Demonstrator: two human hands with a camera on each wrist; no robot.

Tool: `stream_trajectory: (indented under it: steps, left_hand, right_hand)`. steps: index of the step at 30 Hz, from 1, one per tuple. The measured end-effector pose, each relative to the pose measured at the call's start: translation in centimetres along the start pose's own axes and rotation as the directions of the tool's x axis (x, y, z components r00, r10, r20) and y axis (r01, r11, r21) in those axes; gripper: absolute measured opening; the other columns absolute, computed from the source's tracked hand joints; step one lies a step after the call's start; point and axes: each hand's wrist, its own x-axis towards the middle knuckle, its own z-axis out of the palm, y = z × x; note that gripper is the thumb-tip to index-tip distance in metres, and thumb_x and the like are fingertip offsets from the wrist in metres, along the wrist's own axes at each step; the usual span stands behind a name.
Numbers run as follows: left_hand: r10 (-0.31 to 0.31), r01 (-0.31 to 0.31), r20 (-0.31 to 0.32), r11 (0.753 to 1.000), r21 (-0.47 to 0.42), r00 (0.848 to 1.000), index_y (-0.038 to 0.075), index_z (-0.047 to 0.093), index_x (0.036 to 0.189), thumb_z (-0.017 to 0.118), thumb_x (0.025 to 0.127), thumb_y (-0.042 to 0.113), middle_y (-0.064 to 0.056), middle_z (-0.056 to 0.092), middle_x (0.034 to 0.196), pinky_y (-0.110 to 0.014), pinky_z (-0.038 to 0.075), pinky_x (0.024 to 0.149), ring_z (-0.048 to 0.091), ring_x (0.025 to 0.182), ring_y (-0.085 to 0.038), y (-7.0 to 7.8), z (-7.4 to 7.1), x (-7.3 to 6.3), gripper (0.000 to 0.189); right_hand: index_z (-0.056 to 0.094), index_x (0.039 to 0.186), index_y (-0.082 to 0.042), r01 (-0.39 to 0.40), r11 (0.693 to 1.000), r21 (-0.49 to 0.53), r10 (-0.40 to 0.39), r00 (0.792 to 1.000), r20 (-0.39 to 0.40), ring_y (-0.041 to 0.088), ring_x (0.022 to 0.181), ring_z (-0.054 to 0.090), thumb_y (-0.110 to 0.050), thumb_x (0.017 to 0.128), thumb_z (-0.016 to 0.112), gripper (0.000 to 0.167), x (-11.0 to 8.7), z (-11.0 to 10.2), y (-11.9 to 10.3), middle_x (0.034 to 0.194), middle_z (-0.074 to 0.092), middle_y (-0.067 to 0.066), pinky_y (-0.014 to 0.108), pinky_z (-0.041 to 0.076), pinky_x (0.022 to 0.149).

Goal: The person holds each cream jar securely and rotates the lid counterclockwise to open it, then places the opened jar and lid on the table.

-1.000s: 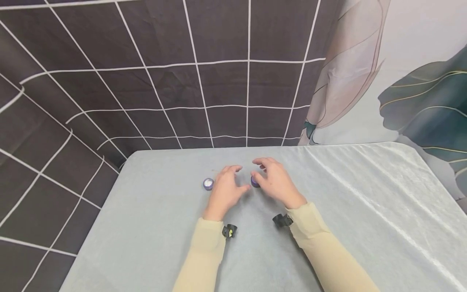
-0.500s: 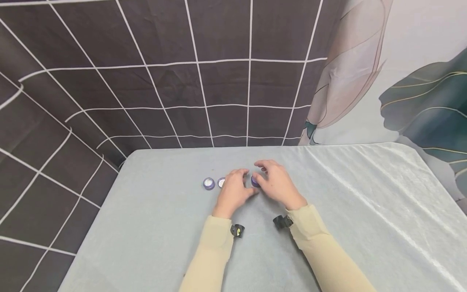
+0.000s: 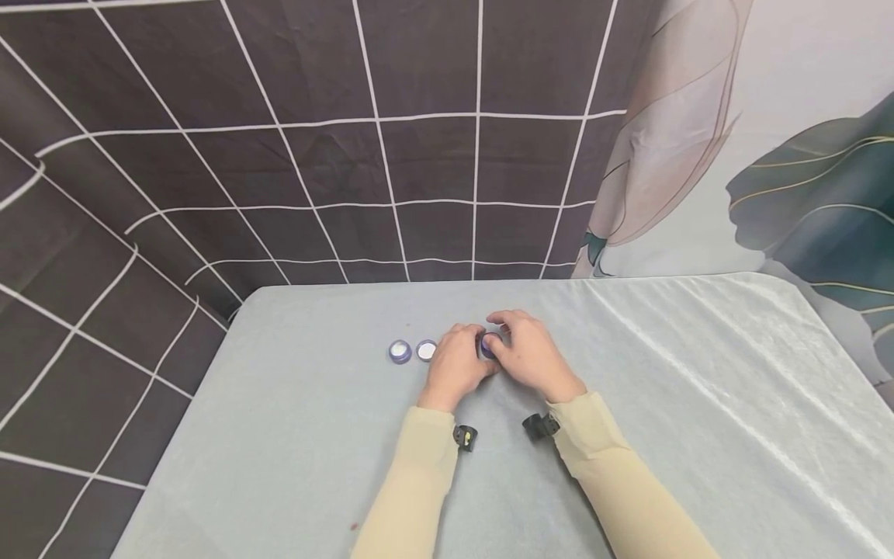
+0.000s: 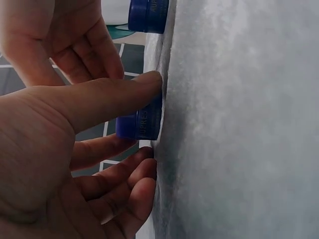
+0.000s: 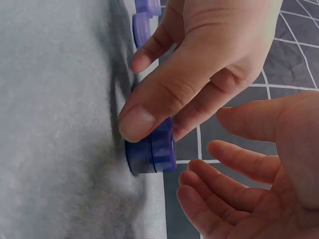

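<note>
My left hand [image 3: 457,365] pinches a small purple cream jar [image 3: 491,345] between thumb and fingers, low at the cloth. A seam between body and cap shows on the jar [image 5: 149,157] in the right wrist view, and lettering in the left wrist view. My right hand [image 3: 534,353] hovers on its other side with fingers loosely curved, apart from the jar in the right wrist view. Left of my left hand lie two round purple pieces with white tops: one farther left [image 3: 400,352], one flatter [image 3: 426,350]. Another blue-purple jar [image 4: 148,15] stands beyond, near my right hand.
A pale grey velvety cloth [image 3: 279,435] covers the table. Behind it hangs a dark curtain with white grid lines [image 3: 433,163], and a leaf-patterned curtain [image 3: 803,178] at the right. Black wrist cameras [image 3: 466,438] sit by both sleeves.
My left hand has moved right, away from the white-topped pieces, and has taken hold of the jar. The flatter piece has come into sight. My right hand has hardly moved.
</note>
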Motion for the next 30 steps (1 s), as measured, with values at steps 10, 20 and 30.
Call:
stream_trajectory:
  steps: [10, 20, 30]
  left_hand:
    - [-0.046, 0.045, 0.010, 0.997, 0.066, 0.999, 0.006, 0.067, 0.127, 0.088, 0.075, 0.031, -0.009, 0.066, 0.114, -0.038, 0.049, 0.096, 0.063, 0.108, -0.025, 0.34, 0.35, 0.55, 0.062]
    - [-0.043, 0.043, 0.002, 0.998, 0.055, 0.999, 0.007, 0.071, 0.120, 0.087, 0.077, 0.029, -0.007, 0.065, 0.107, -0.036, 0.050, 0.093, 0.062, 0.101, -0.023, 0.24, 0.44, 0.84, 0.051]
    - [-0.058, 0.058, -0.003, 0.996, 0.066, 0.998, 0.010, 0.072, 0.118, 0.082, 0.082, 0.027, -0.007, 0.065, 0.108, -0.036, 0.050, 0.092, 0.064, 0.102, -0.023, 0.22, 0.66, 0.85, 0.041]
  right_hand:
    - [0.067, 0.121, 0.002, -0.008, 1.000, 0.000, 0.008, 1.000, 0.004, 0.033, 0.103, 0.065, -0.016, 0.092, 0.069, 0.034, -0.04, 0.09, 0.01, 0.117, 0.067, 0.021, 0.048, 0.050, 0.090]
    - [0.067, 0.121, 0.003, -0.003, 1.000, 0.001, 0.003, 1.000, 0.000, 0.032, 0.101, 0.064, -0.015, 0.092, 0.068, 0.034, 0.00, 0.11, 0.17, 0.116, 0.067, 0.020, 0.048, 0.050, 0.090]
    - [0.067, 0.121, 0.003, 0.003, 1.000, -0.004, -0.003, 1.000, -0.001, 0.034, 0.103, 0.064, -0.015, 0.092, 0.068, 0.034, -0.11, 0.21, 0.07, 0.117, 0.068, 0.021, 0.049, 0.049, 0.092]
